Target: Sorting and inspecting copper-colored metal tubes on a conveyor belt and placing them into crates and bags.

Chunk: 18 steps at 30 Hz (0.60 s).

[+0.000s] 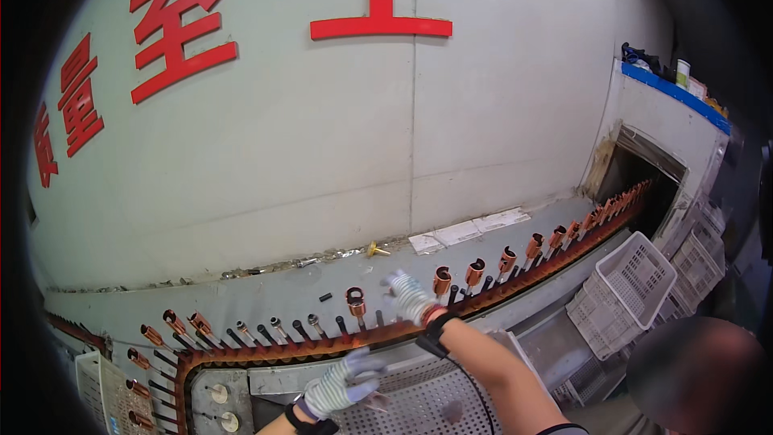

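My left hand (pixel 345 384), in a striped pale glove, is over a grey perforated basket (pixel 419 399) with its fingers stretched apart and nothing visible in them. My right hand (pixel 412 296), gloved the same way, reaches over the curved conveyor (pixel 322 348). Its fingers are blurred, so whether they hold anything is hidden. Just left of it, a copper-coloured slotted cup (pixel 355 300) stands upright on a conveyor post. Another copper-coloured cup (pixel 442 280) stands to its right. Several posts left of the middle carry no copper cup.
A row of copper cups runs right into a wall opening (pixel 644 169). White plastic crates (pixel 636 282) stand at the right, near a blurred person (pixel 696 374). Another crate (pixel 105 391) is at the lower left. A brass-coloured piece (pixel 376 250) lies on the ledge behind.
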### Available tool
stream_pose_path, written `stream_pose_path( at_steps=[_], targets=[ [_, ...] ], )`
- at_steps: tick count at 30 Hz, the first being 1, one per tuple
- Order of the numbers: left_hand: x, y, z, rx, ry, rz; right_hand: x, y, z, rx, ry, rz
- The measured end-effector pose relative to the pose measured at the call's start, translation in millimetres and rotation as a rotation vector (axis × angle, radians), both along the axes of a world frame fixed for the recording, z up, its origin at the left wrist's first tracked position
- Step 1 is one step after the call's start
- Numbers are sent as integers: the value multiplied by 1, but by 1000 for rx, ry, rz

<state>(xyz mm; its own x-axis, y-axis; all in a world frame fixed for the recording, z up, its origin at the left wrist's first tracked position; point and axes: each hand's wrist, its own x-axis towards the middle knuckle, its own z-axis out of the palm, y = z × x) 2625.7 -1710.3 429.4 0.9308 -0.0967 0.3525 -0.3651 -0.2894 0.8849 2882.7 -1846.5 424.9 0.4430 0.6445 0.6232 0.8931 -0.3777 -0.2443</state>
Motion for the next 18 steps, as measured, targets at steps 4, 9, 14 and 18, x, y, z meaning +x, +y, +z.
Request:
stream_pose_path(
  at_steps=[4,9,14,18],
  targets=[
    [75,47,56,-349,-6,327,-103,6,-5,-505,123,421],
    [111,69,-2,-139,308,390,-124,-42,60,-272,121,448],
    [1,-47,15,366,-37,-279,16,-59,36,45,-34,-178],
    [42,-50,52,46,-55,-108,-10,-50,-5,-244,215,-252]
  ],
)
